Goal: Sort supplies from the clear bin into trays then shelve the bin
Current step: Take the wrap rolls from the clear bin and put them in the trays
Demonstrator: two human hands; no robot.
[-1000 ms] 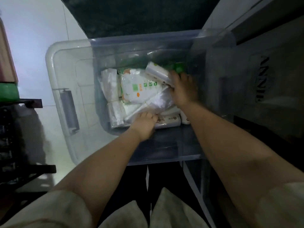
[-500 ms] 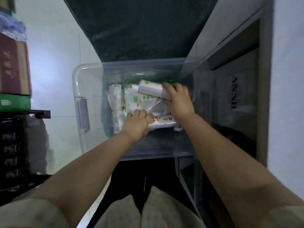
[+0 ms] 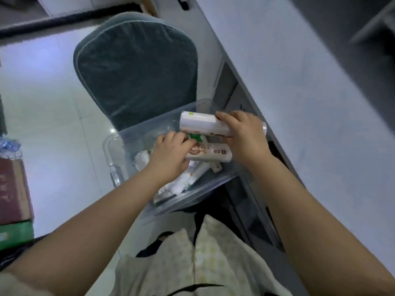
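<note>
The clear bin [image 3: 111, 152] sits in front of me with several white packets [image 3: 181, 184] left inside. My right hand [image 3: 243, 135] grips a white roll pack [image 3: 198, 122], lifted above the bin's far edge. Just below it, my left hand [image 3: 171, 154] is closed on a brown-and-white labelled pack [image 3: 213, 153], also raised above the bin. A small green item [image 3: 195, 136] shows between the two packs. No trays are in view.
A grey-green padded chair back [image 3: 136, 67] stands just beyond the bin. A grey desk or cabinet [image 3: 299, 82] runs along the right. Stacked boxes, dark red over green [image 3: 15, 201], stand at the left on the pale tiled floor [image 3: 42, 92].
Both hands have risen out of the bin, each with a pack in it. The view has tilted up, so the chair back and desk now show.
</note>
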